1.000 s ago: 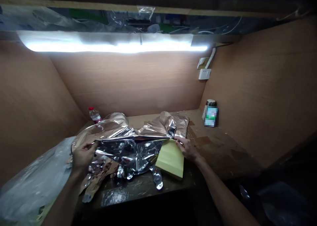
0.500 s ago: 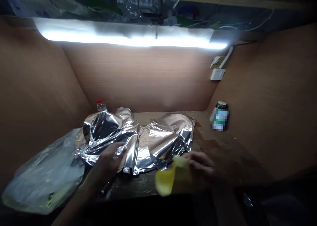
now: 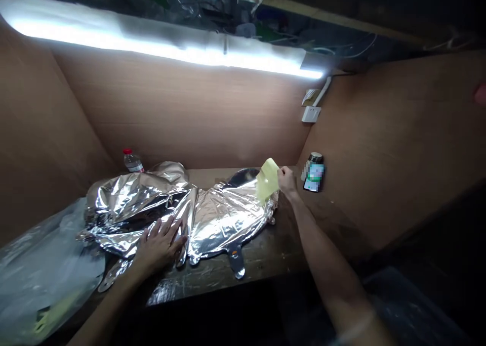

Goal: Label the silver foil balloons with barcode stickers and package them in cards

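A large crinkled silver foil balloon lies across the table, with rounded lobes at both sides and a small tail with an orange mark at its front edge. My left hand rests on the foil left of the middle, fingers spread and stretched out. At the foil's right end, my right hand pinches a pale yellow sheet by its right edge. The sheet hangs over the far right part of the foil; whether it touches the foil I cannot tell.
A clear bottle with a red cap stands behind the foil. A clear plastic bag with yellowish pieces lies at left. At back right are a lidded jar and a blurred phone-like object. A wall socket and a light tube sit above.
My right hand has carried the yellow sheet from the table's front edge up to the foil's far right end. My left hand has flattened on the foil. The view has turned right.
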The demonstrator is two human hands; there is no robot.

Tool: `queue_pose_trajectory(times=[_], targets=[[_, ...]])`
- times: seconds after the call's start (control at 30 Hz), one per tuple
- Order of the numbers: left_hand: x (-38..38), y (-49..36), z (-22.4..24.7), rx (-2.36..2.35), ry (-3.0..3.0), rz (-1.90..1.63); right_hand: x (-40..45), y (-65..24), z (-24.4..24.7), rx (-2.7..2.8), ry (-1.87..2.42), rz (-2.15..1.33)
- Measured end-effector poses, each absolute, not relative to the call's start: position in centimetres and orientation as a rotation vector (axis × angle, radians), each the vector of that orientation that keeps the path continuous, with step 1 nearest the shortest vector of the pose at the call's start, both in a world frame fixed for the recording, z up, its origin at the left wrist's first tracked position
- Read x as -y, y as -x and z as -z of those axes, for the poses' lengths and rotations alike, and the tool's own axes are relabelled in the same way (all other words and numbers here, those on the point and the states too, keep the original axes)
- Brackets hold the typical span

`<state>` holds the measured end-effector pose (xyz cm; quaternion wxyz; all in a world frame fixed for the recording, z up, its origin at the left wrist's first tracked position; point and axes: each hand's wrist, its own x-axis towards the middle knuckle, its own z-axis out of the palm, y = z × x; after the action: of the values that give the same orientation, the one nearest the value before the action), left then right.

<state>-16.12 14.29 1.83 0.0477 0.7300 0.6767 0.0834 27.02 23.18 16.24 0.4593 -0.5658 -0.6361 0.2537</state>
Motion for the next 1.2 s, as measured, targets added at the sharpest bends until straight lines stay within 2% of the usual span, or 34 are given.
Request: queue_pose_trajectory(times=[0.1, 0.2, 0.27, 0.37, 0.47, 0.57, 0.67, 0.8, 0.93, 1.03, 1.2], targets=[[-13.9, 14.8, -5.2, -1.916, -2.001, -0.552, -20.2, -26.4, -15.6, 1.600, 1.296, -0.727], [-12.1, 11.4, -8.8, -1.506, -1.658, -0.991, -15.2, -23.2, -13.3, 1.731, 1.101, -0.976], [-10.6, 8.8, -10.5, -1.117, -1.481, -0.997, -12.3, -21.2, -12.1, 1.811, 0.988, -1.032], [-8.7, 6.1, -11.4, -0.841, -1.288, -0.811, -9.3, -19.6, -10.8, 1.914, 0.897, -0.692], [-7.5, 5.4, -11.1, -0.847, -1.174, -0.793, -7.4, -19.4, -9.7, 2.095, 0.707, -0.224], [-6.9, 5.1, -10.4, -0.905, -1.230, -0.877, -6.2, -19.8, -8.9, 2.264, 0.562, -0.067], [-6.5, 4.6, -9.7, -0.904, -1.289, -0.922, -5.9, -20.4, -9.0, 2.262, 0.661, -0.186], [-5.7, 4.5, -10.0, -0.940, -1.317, -0.918, -6.1, -21.0, -9.6, 2.183, 0.904, -0.529], [-4.5, 5.2, -11.3, -0.937, -1.350, -0.894, -5.6, -20.9, -9.9, 2.073, 0.867, -0.835], [-3.6, 5.5, -11.8, -0.992, -1.456, -0.952, -4.9, -20.7, -10.2, 2.091, 0.856, -0.801], [-2.6, 5.3, -11.7, -1.086, -1.585, -0.999, -4.3, -19.8, -12.0, 2.260, 0.974, -0.459]])
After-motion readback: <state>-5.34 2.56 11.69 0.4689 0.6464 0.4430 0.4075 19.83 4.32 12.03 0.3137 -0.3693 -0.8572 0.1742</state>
